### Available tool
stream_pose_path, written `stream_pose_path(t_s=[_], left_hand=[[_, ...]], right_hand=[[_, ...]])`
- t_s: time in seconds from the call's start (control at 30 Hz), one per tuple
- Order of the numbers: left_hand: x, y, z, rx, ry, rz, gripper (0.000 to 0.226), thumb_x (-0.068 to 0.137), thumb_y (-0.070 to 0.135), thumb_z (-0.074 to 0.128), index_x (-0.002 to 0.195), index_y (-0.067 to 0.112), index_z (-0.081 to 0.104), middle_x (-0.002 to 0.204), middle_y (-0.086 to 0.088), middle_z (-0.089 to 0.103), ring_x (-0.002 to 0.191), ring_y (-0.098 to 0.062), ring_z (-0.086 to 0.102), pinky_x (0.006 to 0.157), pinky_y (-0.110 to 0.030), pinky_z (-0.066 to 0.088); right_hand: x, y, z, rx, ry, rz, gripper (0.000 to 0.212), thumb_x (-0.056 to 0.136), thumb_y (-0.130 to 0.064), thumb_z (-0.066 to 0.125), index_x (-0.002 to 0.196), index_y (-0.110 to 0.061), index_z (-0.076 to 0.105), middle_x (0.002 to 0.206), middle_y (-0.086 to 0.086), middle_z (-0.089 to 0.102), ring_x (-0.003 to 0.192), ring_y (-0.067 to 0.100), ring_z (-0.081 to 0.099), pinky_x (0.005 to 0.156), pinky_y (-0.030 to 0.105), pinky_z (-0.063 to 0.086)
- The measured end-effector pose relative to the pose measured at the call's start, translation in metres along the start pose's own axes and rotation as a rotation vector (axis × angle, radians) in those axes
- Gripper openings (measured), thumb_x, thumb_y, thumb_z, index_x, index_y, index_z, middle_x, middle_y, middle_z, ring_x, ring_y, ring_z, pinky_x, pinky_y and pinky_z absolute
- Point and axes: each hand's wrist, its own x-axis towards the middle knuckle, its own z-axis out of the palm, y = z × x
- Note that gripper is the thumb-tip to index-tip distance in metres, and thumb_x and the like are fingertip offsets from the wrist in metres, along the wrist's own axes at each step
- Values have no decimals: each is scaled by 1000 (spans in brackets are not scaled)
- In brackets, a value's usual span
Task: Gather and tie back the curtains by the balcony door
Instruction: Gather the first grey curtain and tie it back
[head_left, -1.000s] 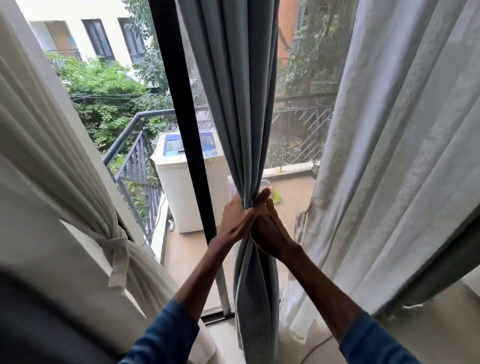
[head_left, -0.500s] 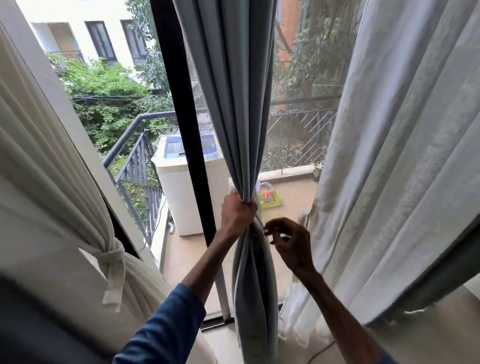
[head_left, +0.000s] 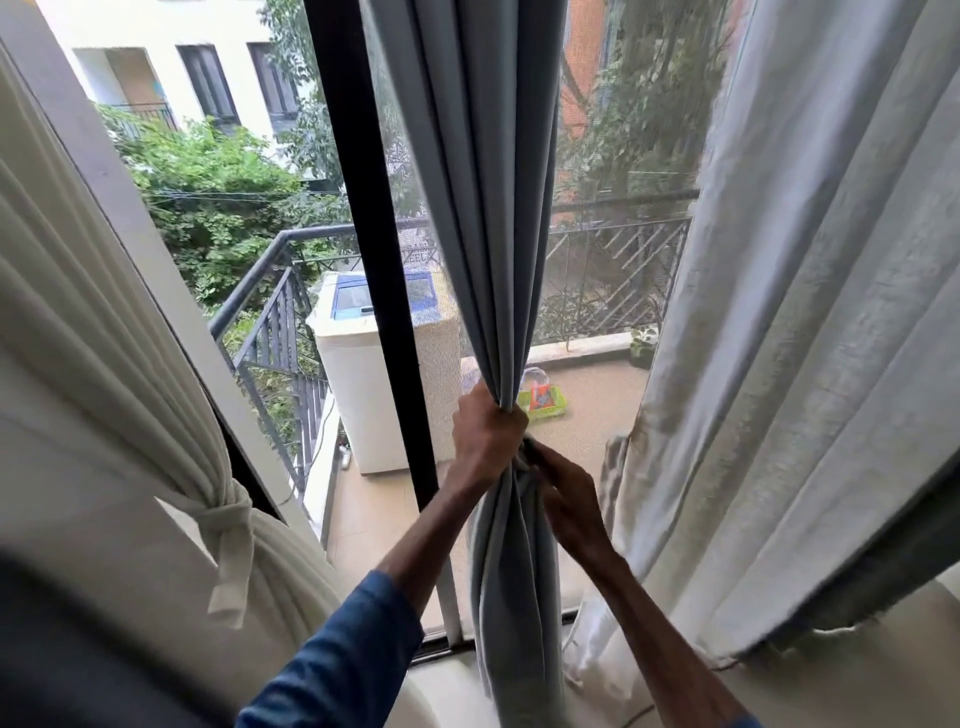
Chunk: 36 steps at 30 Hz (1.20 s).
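grey curtain (head_left: 498, 234) is clenched in left hand (head_left: 485, 436) so folds are held gathered | right hand (head_left: 569, 499) is laid at bunch, grip unclear

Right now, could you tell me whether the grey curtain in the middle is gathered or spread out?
Gathered: the left hand grips the grey curtain in a tight bunch where its folds converge.

smooth matt grey cloth curtain (head_left: 488, 208)
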Motion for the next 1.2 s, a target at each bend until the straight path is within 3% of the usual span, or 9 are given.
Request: stream_pose_path(t_s=[0.1,0.2,0.37,0.5,0.63,0.83,1.0,1.13,1.2], left_hand=[[3,-5,-3,11,-1,4,15,80,13,52,89,9,63,74,-7,60,70,-33,61,56,-31,43],[3,-7,-6,-11,-11,6,8,79,12,52,81,15,58,66,0,56,67,-30,61,49,-25,35],[2,-3,-3,2,25,25,20,80,13,52,97,11,63,76,-5,59,68,-28,54,60,-32,41],[1,0,-4,10,36,37,21,82,12,53,100,10,63,74,-4,56,70,-33,57,60,-33,43],[-1,-4,-5,0,38,14,18,81,12,51,96,13,61,70,1,55,72,-32,61,59,-30,41],[-4,-3,-16,39,2,-1,9,82,10,50,86,17,51,65,6,48,62,-24,52,57,-29,40],[-11,-2,-15,26,-31,13,5,79,10,51,81,15,54,63,6,51,61,-23,54,48,-24,37],[-19,-5,-13,13,-53,48,8,77,12,50,79,15,57,63,2,56,57,-20,58,44,-24,39],[-15,-6,-19,18,-51,40,7,80,10,50,79,14,55,61,5,52,53,-16,53,42,-22,34]], right_hand=[[12,9,-11,149,-137,120,31,96,-26,57,123,-38,69,118,-8,74,105,9,69,93,39,56],[16,10,-14,102,-155,97,32,91,-23,74,123,-22,72,110,-4,77,96,13,74,83,35,59],[6,1,6,-49,120,-4,21,77,-8,83,94,-18,76,82,-8,76,73,6,72,62,22,55],[3,5,14,-107,145,-88,26,84,-16,75,107,-28,75,93,-11,75,81,9,70,69,37,57],[5,-2,15,-199,118,-196,41,88,-16,71,128,-26,69,99,-3,68,92,14,63,75,26,50],[22,-6,-1,-243,-73,-164,43,78,-18,83,119,-30,74,86,-6,61,80,6,57,70,13,41],[21,7,1,-558,-304,-87,32,81,-43,76,97,-16,72,88,10,59,80,26,59,71,38,49],[6,21,8,-335,-281,10,49,67,-57,73,88,-13,75,84,9,62,77,22,60,72,37,48],[9,22,3,-215,-247,66,39,68,-49,80,86,-15,77,83,7,67,78,15,64,76,39,51]])
